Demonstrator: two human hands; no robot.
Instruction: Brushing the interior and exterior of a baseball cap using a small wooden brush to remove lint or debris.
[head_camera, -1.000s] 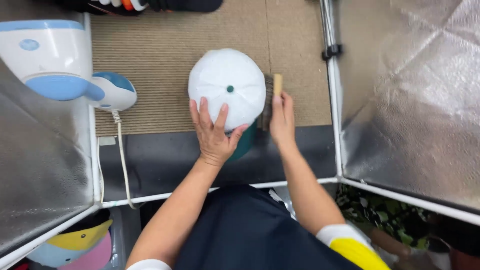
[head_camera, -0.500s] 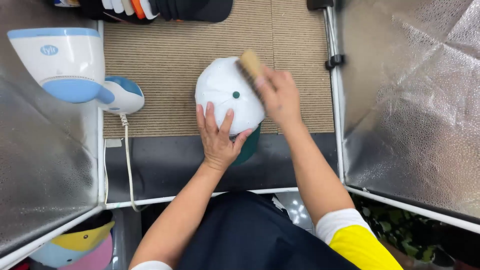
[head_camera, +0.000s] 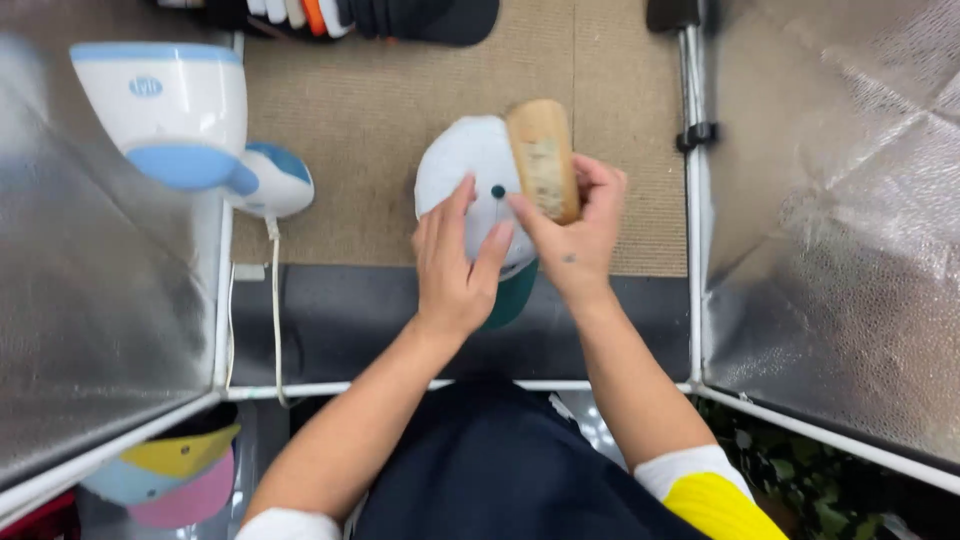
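Firstly, note the silver reflective panels (head_camera: 850, 270) walling the bay left and right of the white cap (head_camera: 470, 175), and the tan woven mat (head_camera: 370, 130) lying beneath that cap. Left of the cap, a white and blue steamer (head_camera: 175, 115) with its cord (head_camera: 275, 310) trailing toward the near edge. Beyond the cap, a row of stacked caps (head_camera: 400, 15); near-left of it and lower, pastel caps (head_camera: 165, 470).

For good brushing: keep the left hand (head_camera: 455, 265) flat and open on the crown, fingers spread beside the green top button (head_camera: 498, 191), pressing the cap steady on the mat. Keep the right hand (head_camera: 580, 235) closed around the wooden brush (head_camera: 543, 160), tilted over the cap's right side. Probably best: short strokes away from the bracing fingers, following the panel seams, with light pressure.
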